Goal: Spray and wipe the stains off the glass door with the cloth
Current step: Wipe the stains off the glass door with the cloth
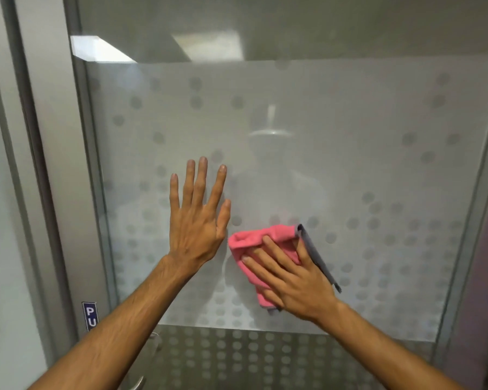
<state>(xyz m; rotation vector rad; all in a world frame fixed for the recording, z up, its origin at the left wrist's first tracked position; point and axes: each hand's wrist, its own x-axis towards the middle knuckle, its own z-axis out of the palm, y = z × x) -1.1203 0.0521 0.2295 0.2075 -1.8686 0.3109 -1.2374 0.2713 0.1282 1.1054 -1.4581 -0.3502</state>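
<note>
The glass door [335, 164] fills the view, frosted with a pattern of grey dots. My left hand [197, 218] lies flat on the glass with fingers spread and holds nothing. My right hand [296, 277] presses a folded pink cloth [254, 237] with a grey edge against the glass, just right of and below the left hand. No spray bottle is in view. I cannot make out any stains on the frosted glass.
A grey metal door frame [68, 178] runs down the left, with a blue sign [89, 316] reading "PU". A metal door handle [137, 384] shows at the bottom left. Another frame edge [473, 220] runs down the right.
</note>
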